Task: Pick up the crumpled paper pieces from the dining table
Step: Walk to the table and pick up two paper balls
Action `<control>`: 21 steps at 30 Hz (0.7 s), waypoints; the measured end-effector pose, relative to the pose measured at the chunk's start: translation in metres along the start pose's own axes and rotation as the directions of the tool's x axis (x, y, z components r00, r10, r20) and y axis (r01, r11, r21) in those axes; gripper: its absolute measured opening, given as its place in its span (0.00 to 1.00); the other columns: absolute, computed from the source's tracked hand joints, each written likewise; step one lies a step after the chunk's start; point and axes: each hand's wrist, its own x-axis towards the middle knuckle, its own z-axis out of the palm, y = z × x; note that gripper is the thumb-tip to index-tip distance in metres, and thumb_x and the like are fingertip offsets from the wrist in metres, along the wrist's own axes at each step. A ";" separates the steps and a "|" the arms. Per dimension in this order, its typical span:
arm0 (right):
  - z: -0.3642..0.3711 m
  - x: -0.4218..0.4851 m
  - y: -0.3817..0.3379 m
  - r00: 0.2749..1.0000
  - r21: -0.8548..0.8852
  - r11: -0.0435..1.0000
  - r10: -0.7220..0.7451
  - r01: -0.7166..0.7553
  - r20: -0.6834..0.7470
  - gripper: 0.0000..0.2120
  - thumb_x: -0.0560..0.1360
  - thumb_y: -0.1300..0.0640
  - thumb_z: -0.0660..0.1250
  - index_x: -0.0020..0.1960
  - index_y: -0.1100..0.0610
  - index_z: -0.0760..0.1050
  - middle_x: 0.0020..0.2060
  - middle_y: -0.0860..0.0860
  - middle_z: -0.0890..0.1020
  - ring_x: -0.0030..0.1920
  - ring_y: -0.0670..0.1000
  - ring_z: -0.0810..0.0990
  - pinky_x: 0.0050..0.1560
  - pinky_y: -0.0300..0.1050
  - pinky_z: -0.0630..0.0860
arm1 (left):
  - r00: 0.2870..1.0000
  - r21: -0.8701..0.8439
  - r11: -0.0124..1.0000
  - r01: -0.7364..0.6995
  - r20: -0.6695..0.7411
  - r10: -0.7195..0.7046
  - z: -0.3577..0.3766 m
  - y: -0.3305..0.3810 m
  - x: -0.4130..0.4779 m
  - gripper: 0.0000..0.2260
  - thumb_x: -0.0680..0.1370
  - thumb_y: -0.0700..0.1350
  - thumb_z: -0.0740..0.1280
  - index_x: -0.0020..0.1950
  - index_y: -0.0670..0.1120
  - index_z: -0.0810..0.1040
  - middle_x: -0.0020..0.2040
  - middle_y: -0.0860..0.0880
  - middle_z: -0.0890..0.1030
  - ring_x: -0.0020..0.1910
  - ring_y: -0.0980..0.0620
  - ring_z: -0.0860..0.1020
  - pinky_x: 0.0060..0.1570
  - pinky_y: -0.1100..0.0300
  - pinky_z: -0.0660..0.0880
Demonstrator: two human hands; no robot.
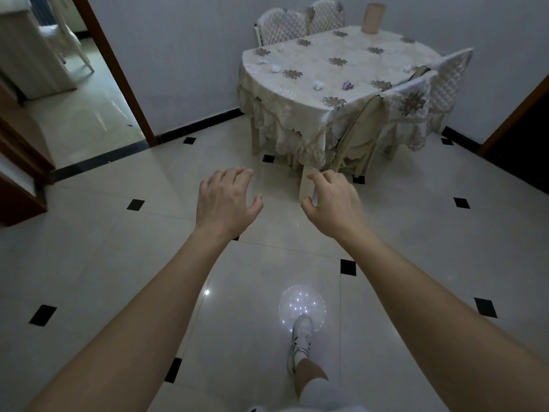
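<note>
your left hand (225, 200) and right hand (332, 203) hover empty, fingers loosely spread. white crumpled paper pieces (318, 84) dot the floral-clothed dining table (356, 72).

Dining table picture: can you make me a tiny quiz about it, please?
1. True or false: the left hand holds one of the crumpled paper pieces.
2. What stands at the dining table's far edge? A: beige cylinder; B: teapot; C: plant.
3. Fill in: the right hand hovers over the ____, not the table.
Key: 1 false, it holds nothing; 2 A; 3 floor.
</note>
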 end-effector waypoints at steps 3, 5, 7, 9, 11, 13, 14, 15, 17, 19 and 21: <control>0.008 0.036 0.018 1.000 0.017 1.000 0.013 -0.014 0.023 0.21 0.76 0.51 0.63 0.67 0.55 0.71 0.57 0.53 0.77 0.59 0.55 0.73 0.55 0.48 0.71 | 1.000 0.004 1.000 0.005 0.019 -0.005 0.015 0.005 0.037 0.23 0.76 0.58 0.62 0.68 0.49 0.72 0.64 0.48 0.77 0.63 0.45 0.73 0.57 0.47 0.70; 0.012 0.065 0.034 0.999 0.033 0.999 0.019 -0.020 0.028 0.21 0.75 0.51 0.63 0.67 0.55 0.71 0.57 0.53 0.78 0.59 0.55 0.74 0.55 0.49 0.71 | 1.000 0.000 1.000 0.012 0.021 -0.012 0.026 0.009 0.066 0.24 0.76 0.58 0.63 0.69 0.49 0.72 0.65 0.48 0.77 0.63 0.46 0.73 0.58 0.47 0.70; 0.014 0.097 0.052 1.000 0.044 0.999 0.012 -0.013 0.014 0.20 0.75 0.52 0.63 0.66 0.56 0.72 0.56 0.54 0.78 0.57 0.56 0.75 0.54 0.49 0.72 | 1.000 0.005 1.000 0.013 0.020 -0.013 0.037 0.014 0.098 0.24 0.76 0.58 0.63 0.69 0.49 0.72 0.65 0.48 0.77 0.63 0.46 0.73 0.58 0.47 0.71; 0.017 0.130 0.072 1.000 0.051 0.999 0.000 0.000 0.004 0.20 0.74 0.53 0.64 0.65 0.57 0.73 0.55 0.55 0.79 0.56 0.57 0.75 0.52 0.50 0.72 | 1.000 0.008 1.000 0.017 0.017 -0.017 0.047 0.019 0.131 0.23 0.76 0.57 0.63 0.68 0.49 0.72 0.64 0.48 0.77 0.62 0.46 0.74 0.56 0.48 0.71; 0.019 0.160 0.089 1.000 0.051 0.999 -0.016 0.016 0.002 0.20 0.74 0.53 0.64 0.65 0.57 0.73 0.55 0.55 0.78 0.56 0.57 0.75 0.52 0.51 0.73 | 0.999 0.010 1.000 0.027 0.018 -0.027 0.058 0.025 0.160 0.23 0.76 0.57 0.63 0.68 0.48 0.73 0.64 0.48 0.77 0.61 0.46 0.74 0.56 0.48 0.71; 0.024 0.187 0.105 1.000 0.067 0.998 -0.019 0.019 0.001 0.20 0.74 0.53 0.64 0.65 0.57 0.73 0.55 0.56 0.78 0.56 0.58 0.75 0.51 0.52 0.73 | 0.999 0.013 0.999 0.040 0.024 -0.040 0.069 0.030 0.187 0.23 0.76 0.57 0.63 0.68 0.49 0.72 0.64 0.48 0.77 0.62 0.46 0.74 0.57 0.47 0.71; 0.028 0.198 0.111 1.000 0.076 0.997 -0.020 0.019 0.008 0.21 0.74 0.52 0.64 0.65 0.57 0.73 0.55 0.55 0.78 0.56 0.58 0.75 0.52 0.52 0.73 | 0.999 0.012 0.999 0.046 0.027 -0.046 0.074 0.032 0.198 0.23 0.76 0.57 0.63 0.68 0.49 0.72 0.64 0.49 0.77 0.62 0.46 0.73 0.57 0.47 0.71; 0.032 0.209 0.117 1.000 0.081 0.996 -0.023 0.021 0.018 0.21 0.74 0.52 0.64 0.66 0.57 0.73 0.56 0.55 0.78 0.57 0.57 0.75 0.52 0.52 0.73 | 0.998 0.014 0.999 0.052 0.029 -0.053 0.079 0.034 0.209 0.23 0.76 0.57 0.63 0.69 0.49 0.72 0.65 0.49 0.77 0.62 0.47 0.73 0.58 0.47 0.70; 0.041 0.232 0.126 0.999 0.087 0.996 -0.034 0.031 0.038 0.22 0.75 0.51 0.64 0.66 0.57 0.73 0.56 0.55 0.78 0.57 0.57 0.75 0.53 0.52 0.73 | 0.997 0.017 0.998 0.065 0.036 -0.065 0.089 0.034 0.233 0.23 0.76 0.57 0.62 0.69 0.49 0.72 0.65 0.49 0.76 0.63 0.47 0.73 0.59 0.48 0.70; 0.048 0.249 0.133 0.998 0.102 0.994 -0.039 0.034 0.051 0.22 0.75 0.51 0.64 0.67 0.57 0.73 0.56 0.55 0.78 0.58 0.57 0.75 0.54 0.53 0.73 | 0.996 0.017 0.997 0.074 0.047 -0.075 0.095 0.031 0.250 0.24 0.77 0.57 0.62 0.70 0.49 0.71 0.66 0.49 0.76 0.63 0.47 0.73 0.59 0.48 0.70; 0.057 0.267 0.137 0.998 0.115 0.993 -0.039 0.033 0.054 0.22 0.75 0.51 0.65 0.67 0.57 0.73 0.56 0.56 0.78 0.58 0.58 0.75 0.54 0.53 0.73 | 0.995 0.022 0.996 0.084 0.051 -0.085 0.104 0.025 0.267 0.24 0.77 0.57 0.62 0.70 0.49 0.72 0.66 0.49 0.76 0.63 0.47 0.73 0.58 0.48 0.70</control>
